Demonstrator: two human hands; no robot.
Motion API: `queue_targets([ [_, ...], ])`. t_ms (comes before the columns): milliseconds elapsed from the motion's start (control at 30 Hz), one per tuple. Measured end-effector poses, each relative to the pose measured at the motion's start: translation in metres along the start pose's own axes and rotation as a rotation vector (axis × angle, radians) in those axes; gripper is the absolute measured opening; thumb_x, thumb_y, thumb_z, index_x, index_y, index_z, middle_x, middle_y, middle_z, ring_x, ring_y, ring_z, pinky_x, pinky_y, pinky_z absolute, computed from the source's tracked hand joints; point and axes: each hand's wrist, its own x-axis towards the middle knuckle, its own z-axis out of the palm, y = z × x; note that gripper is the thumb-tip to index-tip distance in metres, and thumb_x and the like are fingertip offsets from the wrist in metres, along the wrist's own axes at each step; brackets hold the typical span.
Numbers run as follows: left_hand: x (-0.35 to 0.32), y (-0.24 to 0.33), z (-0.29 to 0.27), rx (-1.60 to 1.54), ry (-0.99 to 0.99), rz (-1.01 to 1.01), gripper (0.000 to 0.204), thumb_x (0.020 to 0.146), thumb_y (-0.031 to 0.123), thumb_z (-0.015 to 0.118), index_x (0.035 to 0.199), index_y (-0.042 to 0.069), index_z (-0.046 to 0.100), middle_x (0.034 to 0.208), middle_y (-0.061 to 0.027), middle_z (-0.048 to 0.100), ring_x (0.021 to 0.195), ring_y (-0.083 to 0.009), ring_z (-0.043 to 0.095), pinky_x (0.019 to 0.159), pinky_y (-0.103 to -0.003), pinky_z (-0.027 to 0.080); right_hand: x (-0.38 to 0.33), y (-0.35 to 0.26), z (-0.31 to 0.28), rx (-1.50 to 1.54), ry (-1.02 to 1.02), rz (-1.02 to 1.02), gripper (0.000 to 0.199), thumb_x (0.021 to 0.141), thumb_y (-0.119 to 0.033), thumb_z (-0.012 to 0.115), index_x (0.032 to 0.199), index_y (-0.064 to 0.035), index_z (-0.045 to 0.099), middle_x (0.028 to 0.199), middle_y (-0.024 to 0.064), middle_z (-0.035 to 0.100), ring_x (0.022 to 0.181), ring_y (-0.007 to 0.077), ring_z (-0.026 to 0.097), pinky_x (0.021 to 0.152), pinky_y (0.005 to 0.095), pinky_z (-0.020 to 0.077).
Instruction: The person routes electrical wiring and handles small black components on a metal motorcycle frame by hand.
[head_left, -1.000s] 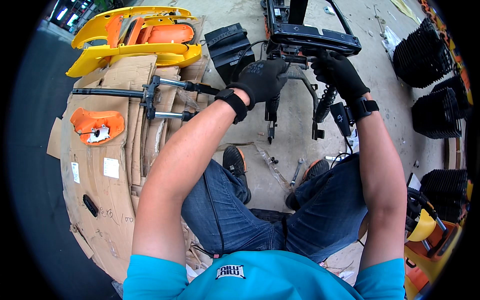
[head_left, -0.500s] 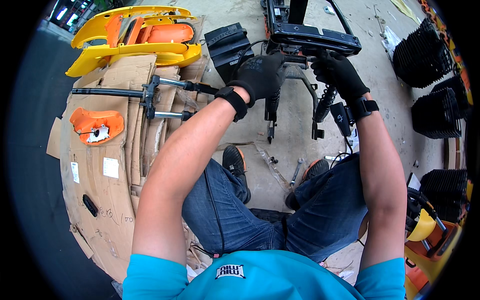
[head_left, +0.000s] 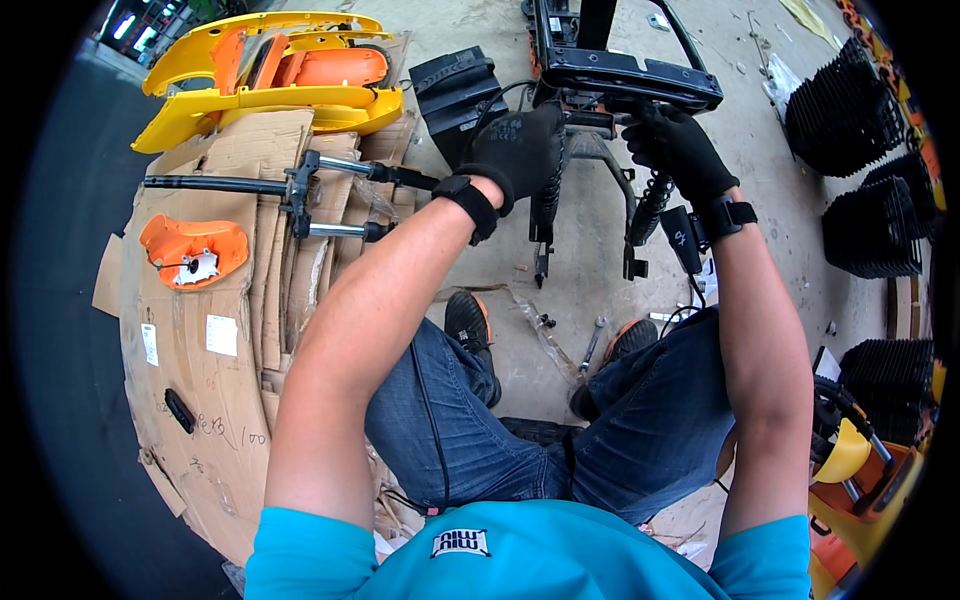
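Note:
Ahead of me is a black metal vehicle frame (head_left: 635, 72) with a flat crossbar. Below it hang a left shock absorber (head_left: 545, 205) and a right shock absorber (head_left: 652, 205) with a coil spring. My left hand (head_left: 518, 150), in a black glove, is closed at the frame's lower left corner, beside the top of the left shock. My right hand (head_left: 680, 150), gloved too, has its fingers curled in just under the crossbar's right end. What either hand grips is hidden by the gloves and the bar. A black ribbed box (head_left: 455, 95) stands left of the frame.
Flattened cardboard (head_left: 215, 385) at left bears a fork assembly (head_left: 300, 190), an orange cover (head_left: 195, 250) and yellow body panels (head_left: 270, 105). A wrench (head_left: 593, 343) lies between my feet. Stacked black crates (head_left: 845, 110) line the right side. A black cabled device (head_left: 684, 238) hangs by my right wrist.
My left hand has shifted very slightly left at the frame's corner. The right hand and the frame look the same.

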Motion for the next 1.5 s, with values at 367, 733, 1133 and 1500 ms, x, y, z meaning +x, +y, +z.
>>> queue_targets([
  [367, -0.009, 0.001, -0.001, 0.093, -0.176, 0.048, 0.020, 0.083, 0.018, 0.063, 0.101, 0.010, 0.067, 0.086, -0.0137, 0.068, 0.084, -0.0312, 0.065, 0.075, -0.042, 0.051, -0.002, -0.001, 0.000, -0.015, 0.020, 0.006, 0.037, 0.093, -0.038, 0.061, 0.102, -0.0026, 0.063, 0.086, 0.0092, 0.068, 0.070, 0.0136, 0.064, 0.063, 0.0257, 0.0536],
  [733, -0.005, -0.015, -0.004, 0.064, -0.127, -0.009, 0.022, 0.083, 0.009, 0.056, 0.102, 0.008, 0.066, 0.088, -0.0165, 0.068, 0.083, -0.0326, 0.065, 0.074, -0.041, 0.051, -0.001, 0.000, 0.001, -0.020, 0.029, 0.000, 0.039, 0.093, -0.040, 0.060, 0.101, -0.0022, 0.063, 0.087, 0.0087, 0.068, 0.072, 0.0133, 0.065, 0.065, 0.0256, 0.0541],
  [1133, -0.002, -0.008, -0.006, 0.052, -0.040, -0.100, 0.018, 0.083, 0.008, 0.056, 0.099, 0.005, 0.062, 0.092, -0.0183, 0.067, 0.088, -0.0358, 0.064, 0.078, -0.043, 0.051, -0.002, 0.001, 0.001, -0.057, 0.028, -0.007, 0.044, 0.093, -0.043, 0.059, 0.101, -0.0001, 0.063, 0.088, 0.0093, 0.068, 0.073, 0.0139, 0.066, 0.067, 0.0258, 0.0551],
  [1500, -0.005, -0.012, -0.005, -0.030, -0.056, -0.056, 0.018, 0.088, 0.022, 0.058, 0.087, 0.004, 0.063, 0.077, -0.0179, 0.064, 0.077, -0.0360, 0.063, 0.068, -0.043, 0.048, -0.001, 0.001, 0.000, -0.044, 0.026, -0.002, 0.044, 0.092, -0.044, 0.061, 0.101, -0.0017, 0.063, 0.085, 0.0078, 0.068, 0.070, 0.0123, 0.063, 0.065, 0.0252, 0.0536],
])
